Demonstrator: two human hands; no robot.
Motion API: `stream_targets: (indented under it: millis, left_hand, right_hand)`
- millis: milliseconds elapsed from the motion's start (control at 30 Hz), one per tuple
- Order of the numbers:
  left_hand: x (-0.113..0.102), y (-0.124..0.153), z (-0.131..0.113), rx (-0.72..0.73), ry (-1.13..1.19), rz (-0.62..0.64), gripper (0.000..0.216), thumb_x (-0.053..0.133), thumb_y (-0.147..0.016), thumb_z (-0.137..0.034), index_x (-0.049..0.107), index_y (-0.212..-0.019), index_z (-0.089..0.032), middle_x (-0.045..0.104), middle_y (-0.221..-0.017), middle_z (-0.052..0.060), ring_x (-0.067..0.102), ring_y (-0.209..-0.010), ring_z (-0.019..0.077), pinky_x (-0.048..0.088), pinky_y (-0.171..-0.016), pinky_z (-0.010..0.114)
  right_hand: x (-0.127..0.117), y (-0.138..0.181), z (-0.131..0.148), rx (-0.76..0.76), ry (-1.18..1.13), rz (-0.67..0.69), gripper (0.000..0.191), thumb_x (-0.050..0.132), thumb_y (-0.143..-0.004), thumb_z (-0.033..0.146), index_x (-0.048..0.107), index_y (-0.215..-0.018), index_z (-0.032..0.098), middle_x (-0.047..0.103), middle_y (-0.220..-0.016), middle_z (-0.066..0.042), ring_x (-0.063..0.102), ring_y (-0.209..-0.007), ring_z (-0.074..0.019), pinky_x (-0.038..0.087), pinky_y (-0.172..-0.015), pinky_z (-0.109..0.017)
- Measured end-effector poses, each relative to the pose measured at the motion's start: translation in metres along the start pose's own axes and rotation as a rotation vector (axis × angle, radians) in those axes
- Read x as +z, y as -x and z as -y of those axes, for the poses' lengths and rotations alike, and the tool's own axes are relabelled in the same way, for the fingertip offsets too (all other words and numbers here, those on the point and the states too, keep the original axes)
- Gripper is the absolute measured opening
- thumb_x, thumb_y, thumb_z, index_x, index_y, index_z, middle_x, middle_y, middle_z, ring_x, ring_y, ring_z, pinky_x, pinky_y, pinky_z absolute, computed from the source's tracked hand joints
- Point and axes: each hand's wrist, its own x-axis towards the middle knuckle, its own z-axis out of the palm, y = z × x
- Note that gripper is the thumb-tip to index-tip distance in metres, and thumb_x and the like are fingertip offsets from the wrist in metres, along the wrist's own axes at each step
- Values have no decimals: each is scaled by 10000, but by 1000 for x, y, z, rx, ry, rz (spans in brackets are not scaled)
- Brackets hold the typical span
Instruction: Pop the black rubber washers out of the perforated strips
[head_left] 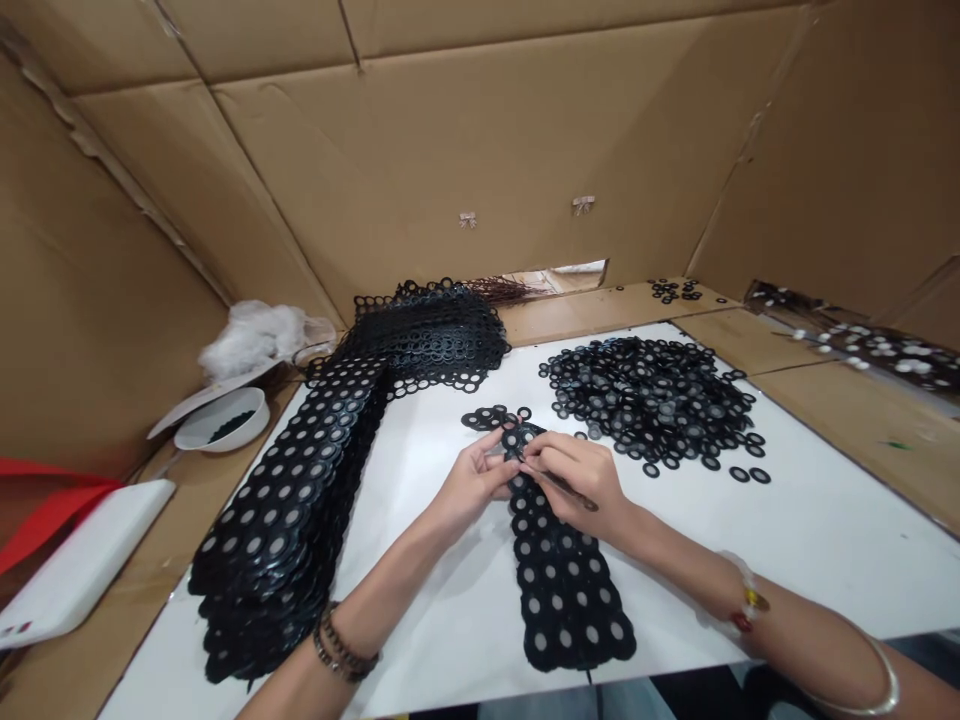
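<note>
A strip of joined black rings with pale round centres [574, 600] runs from the front edge of the white board up to my hands. My left hand [476, 475] is closed, its thumb and fingers pinching the strip's far end. Close beside it, my right hand [581, 480] is closed on a thin dark tool [574, 490] whose rounded end sticks out below the fingers; its tip is hidden at the strip. Just beyond my fingertips lies a small cluster of loose black rings [487, 416].
A tall stack of similar strips [300, 480] stands at left, with black ring netting [435, 330] behind it. At right is a heap of loose rings [660, 400]. A white bowl [225, 420] with dark bits sits far left. Cardboard walls [465, 140] enclose the white board [435, 620].
</note>
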Motion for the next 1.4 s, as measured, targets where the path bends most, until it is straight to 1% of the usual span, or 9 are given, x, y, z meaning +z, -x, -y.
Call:
stream_targets:
  millis: [167, 467, 767, 867, 933, 1033, 1200, 1300, 1400]
  left_hand:
    - [3, 2, 0, 36, -141, 53, 629, 707, -734, -356, 471, -1281, -152, 440, -566, -48, 320, -497, 63, 226, -482, 194]
    - [2, -2, 4, 75, -135, 60, 595, 693, -742, -379, 485, -1236, -122, 452, -593, -36, 310, -525, 76, 210, -505, 212]
    - [-1, -2, 2, 91, -221, 46, 616, 671, -759, -388, 476, -1270, -105, 305, -539, -75, 201, -515, 78, 161, -493, 226]
    - [2, 0, 2, 74, -191, 20, 660, 684, -751, -365, 438, -1309, -111, 350, -538, -70, 251, -513, 73, 211, -503, 209]
    - [4, 0, 1, 63, -156, 5, 669, 695, -739, -357, 442, -1308, -112, 446, -574, -41, 342, -529, 79, 279, -533, 209]
    - [4, 0, -3, 65, -92, -81, 635, 710, -714, -332, 486, -1269, -121, 530, -620, -9, 439, -551, 96, 333, -536, 209]
    - [3, -1, -7, 48, -49, -249, 607, 727, -696, -302, 473, -1230, -167, 447, -537, -68, 382, -463, 63, 277, -441, 170]
    - [6, 0, -8, 47, -59, -228, 627, 737, -696, -321, 431, -1230, -201, 435, -515, -86, 344, -423, 51, 241, -410, 164]
    - [9, 0, -8, 74, -19, -170, 649, 745, -689, -319, 408, -1234, -213, 537, -602, -49, 444, -475, 77, 329, -463, 181]
  right_hand:
    - [4, -1, 1, -31, 46, -23, 176, 437, -797, 62, 454, -688, 200, 595, -745, -40, 524, -674, -174, 417, -570, -287]
    - [8, 2, -4, 12, -7, -95, 150, 479, -800, 65, 526, -770, 204, 675, -890, -57, 631, -862, -195, 509, -693, -307]
    - [3, -11, -2, 422, -386, -280, 134, 508, -851, 178, 502, -722, 214, 691, -805, -39, 667, -785, -195, 527, -677, -302]
    - [-3, -14, -3, 560, -517, -303, 177, 536, -852, 248, 449, -702, 214, 673, -761, -37, 654, -744, -202, 506, -646, -310]
    - [-4, -15, -2, 530, -546, -267, 197, 531, -855, 247, 440, -685, 209, 665, -807, -43, 638, -793, -203, 488, -696, -325]
    - [-3, -13, 1, 375, -449, -254, 223, 517, -847, 195, 439, -638, 198, 599, -812, -33, 583, -785, -182, 446, -716, -324]
    - [3, -12, 3, 306, -363, -257, 228, 525, -821, 131, 439, -619, 193, 488, -713, -3, 498, -695, -153, 394, -640, -290]
    - [6, -11, 3, 305, -379, -226, 224, 533, -817, 118, 445, -625, 194, 504, -726, -6, 506, -696, -153, 400, -637, -288]
    - [8, -10, 3, 299, -378, -208, 216, 532, -816, 109, 450, -636, 195, 509, -732, -6, 516, -694, -150, 402, -625, -281]
